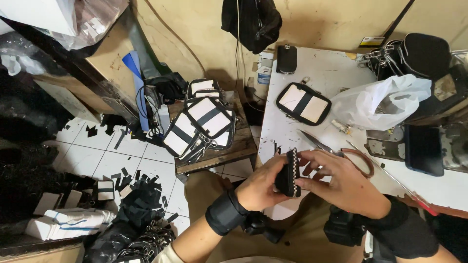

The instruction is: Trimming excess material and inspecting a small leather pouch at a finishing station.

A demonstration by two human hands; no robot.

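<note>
While the person sat at the edge of the white table (312, 73), both hands met over the lap with a small black zip pouch (288, 176) pinched between them. The left hand (261, 187) cupped the pouch from the seven o'clock side, fingers curled under it and thumb along its near face. The right hand (341, 182) came in from three o'clock, its fingertips closed on the pouch's right face. So both hands were clamped on the one thing, neither free.

The pouch stood on edge, its long axis running from about twelve to six o'clock and leaning a little to the right at the bottom, with the metal zip teeth facing up along the top edge. It sat between the two hands, slightly closer into the left palm, while the right held it only by the fingertips.

At one o'clock from the hands lay scissors (341, 152) with brown handles, just beyond the right knuckles. Further off at twelve o'clock lay a finished black-and-white pouch (303, 103), and a white plastic bag (380, 100) at two. At ten o'clock a stack of similar pouches (200, 124) rested on a low wooden stool (219, 156).
</note>
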